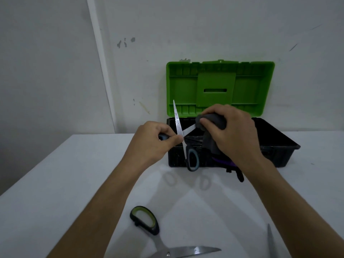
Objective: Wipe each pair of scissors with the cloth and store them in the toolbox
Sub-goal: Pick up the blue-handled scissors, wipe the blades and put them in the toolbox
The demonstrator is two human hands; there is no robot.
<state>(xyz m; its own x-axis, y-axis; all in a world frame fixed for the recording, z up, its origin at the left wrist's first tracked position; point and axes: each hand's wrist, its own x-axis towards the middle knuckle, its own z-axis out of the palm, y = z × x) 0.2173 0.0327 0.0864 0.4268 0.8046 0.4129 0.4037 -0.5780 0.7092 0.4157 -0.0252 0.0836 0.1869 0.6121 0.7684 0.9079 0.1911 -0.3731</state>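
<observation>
My left hand point(155, 140) grips one handle of a pair of blue-handled scissors point(178, 121), held up in front of the toolbox with the blades spread apart. One blade points up; the other runs right into the grey cloth point(212, 120). My right hand point(229, 131) is closed around that cloth and pinches the blade tip through it. The black toolbox point(279, 144) stands open behind, its green lid point(219, 88) leaning on the wall. A second pair of scissors point(149, 222) with green-lined handles lies on the table near me.
A single blade tip point(269, 239) shows at the bottom right edge. Something purple and black point(236, 166) lies under my right wrist against the toolbox front. The white table point(74, 183) meets a grey wall behind the toolbox.
</observation>
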